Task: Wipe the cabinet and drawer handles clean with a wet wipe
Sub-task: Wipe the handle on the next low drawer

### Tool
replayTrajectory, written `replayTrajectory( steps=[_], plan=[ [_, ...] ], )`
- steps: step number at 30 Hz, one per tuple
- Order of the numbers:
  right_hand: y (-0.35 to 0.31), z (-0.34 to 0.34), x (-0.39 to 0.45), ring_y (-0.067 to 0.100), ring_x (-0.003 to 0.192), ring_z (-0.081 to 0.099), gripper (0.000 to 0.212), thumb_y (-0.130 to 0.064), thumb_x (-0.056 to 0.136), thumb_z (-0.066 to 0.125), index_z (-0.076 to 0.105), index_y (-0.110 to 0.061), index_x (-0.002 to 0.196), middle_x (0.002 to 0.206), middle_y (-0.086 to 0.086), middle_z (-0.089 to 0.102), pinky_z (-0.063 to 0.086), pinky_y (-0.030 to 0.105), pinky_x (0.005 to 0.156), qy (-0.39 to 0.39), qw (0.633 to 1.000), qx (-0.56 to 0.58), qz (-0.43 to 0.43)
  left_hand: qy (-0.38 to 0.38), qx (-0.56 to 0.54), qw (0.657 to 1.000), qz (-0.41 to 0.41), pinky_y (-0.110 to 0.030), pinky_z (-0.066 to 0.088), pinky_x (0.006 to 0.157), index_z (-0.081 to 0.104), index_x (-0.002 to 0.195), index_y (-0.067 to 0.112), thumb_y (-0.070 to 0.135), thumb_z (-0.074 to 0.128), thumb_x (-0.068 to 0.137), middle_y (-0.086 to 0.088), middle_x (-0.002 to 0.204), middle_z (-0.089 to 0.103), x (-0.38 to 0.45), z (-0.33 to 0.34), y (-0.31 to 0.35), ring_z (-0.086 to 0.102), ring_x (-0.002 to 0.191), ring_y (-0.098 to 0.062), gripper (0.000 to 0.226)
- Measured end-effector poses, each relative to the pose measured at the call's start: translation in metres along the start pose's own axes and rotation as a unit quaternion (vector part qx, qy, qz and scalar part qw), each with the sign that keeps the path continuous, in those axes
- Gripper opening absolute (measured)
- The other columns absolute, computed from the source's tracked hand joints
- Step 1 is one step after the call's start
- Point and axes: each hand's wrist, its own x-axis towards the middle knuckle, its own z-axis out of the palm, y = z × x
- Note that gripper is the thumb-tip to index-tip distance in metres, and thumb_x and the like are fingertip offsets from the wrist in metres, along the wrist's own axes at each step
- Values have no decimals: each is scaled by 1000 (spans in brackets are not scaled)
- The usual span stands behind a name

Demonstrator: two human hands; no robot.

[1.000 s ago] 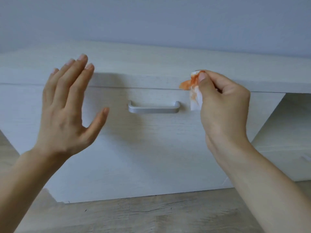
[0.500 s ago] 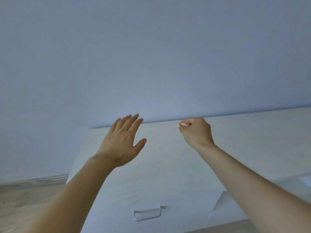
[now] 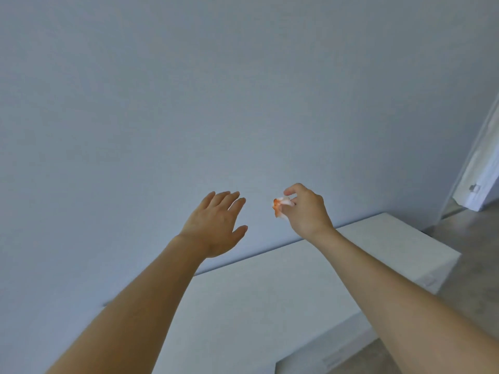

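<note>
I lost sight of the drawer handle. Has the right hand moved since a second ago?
Yes. The right hand, pinching the orange-stained white wipe, has risen from the drawer front to above the white cabinet top.

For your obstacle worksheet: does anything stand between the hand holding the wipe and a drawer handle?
That cannot be settled: no handle is in view. The right hand pinches the stained wipe in the air above the cabinet top, before the wall.

This is looking like a room in a home: a plain pale wall is rising behind a low white wood-grain cabinet, grey flooring is running toward what may be a doorway.
</note>
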Motion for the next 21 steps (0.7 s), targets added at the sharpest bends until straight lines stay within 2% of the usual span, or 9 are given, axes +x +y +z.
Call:
replayTrajectory(
  steps=[2,4,6,9,12,17,21],
  plan=[
    [2,-40,4,17,71,55,3,-17,90,55,56,-16,94,77,-5,58,40,20,52,31,999,0,-11,11,1,1000,15,-34,-2,118,8,151,18,48,28,99,0,159,7,18,-18,24,3,145,-16,63],
    [8,-79,5,12,65,55,8,-16,87,59,57,-19,80,67,-13,57,39,17,48,61,998,7,-15,20,-4,999,27,-34,-2,118,8,151,18,47,29,99,0,159,7,35,-32,52,4,145,-16,63],
    [18,-118,7,9,63,54,13,-17,85,62,58,-21,74,67,-12,58,38,13,45,86,996,10,-15,24,-5,999,37,-34,-1,119,8,151,18,47,30,99,0,159,8,54,-43,80,4,145,-17,63],
    [38,-172,7,7,62,55,11,-16,84,66,62,-19,75,68,-7,59,38,6,44,111,994,15,-15,26,-1,998,52,-34,0,118,8,151,17,46,31,99,0,159,8,79,-55,122,4,145,-17,63],
    [64,-221,7,-5,53,55,19,-14,82,68,61,-21,66,59,-12,59,35,0,43,141,989,35,-4,44,-8,996,73,-34,-1,118,8,151,17,45,33,99,-1,158,9,108,-65,163,5,145,-18,64],
    [111,-288,23,3,58,55,5,-15,81,69,66,-17,78,65,-11,58,36,4,41,189,980,36,50,71,-21,989,125,-35,1,118,9,151,17,45,34,98,-1,158,10,169,-71,235,6,145,-18,65],
    [157,-327,46,-3,59,51,6,-14,83,68,64,-18,80,70,-9,58,35,1,40,213,974,16,81,76,-41,981,172,-34,1,117,9,151,17,45,35,98,-1,158,10,227,-60,295,6,145,-19,65]
  ],
)
